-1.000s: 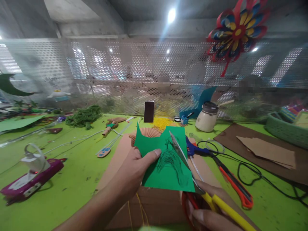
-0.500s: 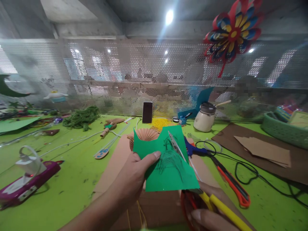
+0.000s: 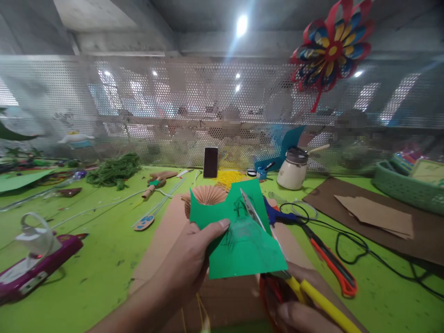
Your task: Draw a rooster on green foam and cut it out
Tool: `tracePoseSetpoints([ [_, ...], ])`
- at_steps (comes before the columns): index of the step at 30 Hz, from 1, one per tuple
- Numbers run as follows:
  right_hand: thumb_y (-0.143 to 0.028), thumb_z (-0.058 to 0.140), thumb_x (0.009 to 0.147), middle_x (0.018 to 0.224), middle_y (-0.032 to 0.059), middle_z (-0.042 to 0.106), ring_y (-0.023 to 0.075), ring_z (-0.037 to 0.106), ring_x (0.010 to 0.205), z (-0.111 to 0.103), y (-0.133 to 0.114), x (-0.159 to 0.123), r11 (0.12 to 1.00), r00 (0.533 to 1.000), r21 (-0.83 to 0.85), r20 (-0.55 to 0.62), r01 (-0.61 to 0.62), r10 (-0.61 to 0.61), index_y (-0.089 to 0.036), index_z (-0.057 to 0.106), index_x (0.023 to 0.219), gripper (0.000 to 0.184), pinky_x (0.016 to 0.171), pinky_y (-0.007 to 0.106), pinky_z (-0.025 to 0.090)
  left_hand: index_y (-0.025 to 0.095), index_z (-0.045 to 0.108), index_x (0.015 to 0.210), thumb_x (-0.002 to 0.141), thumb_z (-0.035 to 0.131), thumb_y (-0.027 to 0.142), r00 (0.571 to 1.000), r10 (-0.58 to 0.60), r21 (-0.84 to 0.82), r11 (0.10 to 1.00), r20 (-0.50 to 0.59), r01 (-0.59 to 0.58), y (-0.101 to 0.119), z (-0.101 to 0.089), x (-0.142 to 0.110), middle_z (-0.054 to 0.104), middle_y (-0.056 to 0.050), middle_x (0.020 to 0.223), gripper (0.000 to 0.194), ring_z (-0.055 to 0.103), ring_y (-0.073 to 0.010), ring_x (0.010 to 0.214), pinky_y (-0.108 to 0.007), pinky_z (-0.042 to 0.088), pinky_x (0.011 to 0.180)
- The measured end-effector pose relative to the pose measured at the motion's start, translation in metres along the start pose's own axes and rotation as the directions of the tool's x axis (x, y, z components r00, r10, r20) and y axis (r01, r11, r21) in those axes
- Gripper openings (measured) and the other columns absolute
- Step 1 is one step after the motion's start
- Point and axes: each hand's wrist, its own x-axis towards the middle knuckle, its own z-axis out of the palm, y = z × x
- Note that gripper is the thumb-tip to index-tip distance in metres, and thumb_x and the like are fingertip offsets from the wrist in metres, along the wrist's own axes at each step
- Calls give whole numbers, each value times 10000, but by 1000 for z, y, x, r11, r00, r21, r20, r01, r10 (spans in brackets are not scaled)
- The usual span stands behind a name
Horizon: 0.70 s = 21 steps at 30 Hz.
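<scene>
My left hand [image 3: 199,247] pinches a sheet of green paper [image 3: 222,266] by its left side, thumb on top and the other fingers underneath. Dark sketch lines mark the sheet, and its upper edge has a curved notch. My right hand [image 3: 305,314], low in the picture, grips a pair of scissors [image 3: 253,209] with red and yellow handles. One blade lies over the paper's right part, the other is partly hidden beneath it. Behind the sheet rests a pleated brown paper fan [image 3: 206,195]. Brown cardboard [image 3: 159,236] lies below both hands.
To the right are an orange box cutter [image 3: 333,266], a blue-handled tool [image 3: 277,215], a black cord and a green basket [image 3: 409,189]. A cream jar [image 3: 292,173] and phone [image 3: 211,162] stand behind. On the left lie a purple power strip [image 3: 67,247] and green yarn [image 3: 114,169].
The whole scene has shifted slightly left as my head turned a little. Both hands keep their hold, and the scissors remain at nearly the same place on the paper.
</scene>
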Motion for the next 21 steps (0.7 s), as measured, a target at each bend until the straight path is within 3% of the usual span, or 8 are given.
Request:
tracePoseSetpoints([
  [3,-246,741,717,633,4,601,198,619,678,3,0,1,1000,1000,-5,-8,0,0,-180,718,819,124,682,286,515,153,669,731,614,915,319,999,-13,14,1000,-42,14,-2,-1,-1,619,14,557,319,606,-157,507,-278,533,548],
  [7,-244,756,706,655,8,619,199,635,696,4,0,0,1000,1000,10,-3,-2,2,-181,710,829,146,728,298,532,154,717,803,671,886,328,1000,7,38,999,19,-8,-8,-9,1,671,-20,615,276,657,-197,565,-305,556,582],
  [13,-233,720,703,661,4,594,200,624,708,1,-3,-4,999,1000,39,22,-11,10,-172,708,846,156,636,269,500,156,739,825,704,862,302,998,10,23,1000,66,-12,-10,-13,3,734,-61,701,226,690,-222,612,-337,582,640],
  [21,-205,676,661,595,-29,492,146,487,576,-3,-7,-6,999,999,35,49,-7,5,-195,645,735,80,537,258,399,156,659,696,650,887,331,998,48,15,999,44,-49,-6,-1,6,663,-24,588,291,644,-192,556,-302,531,566],
])
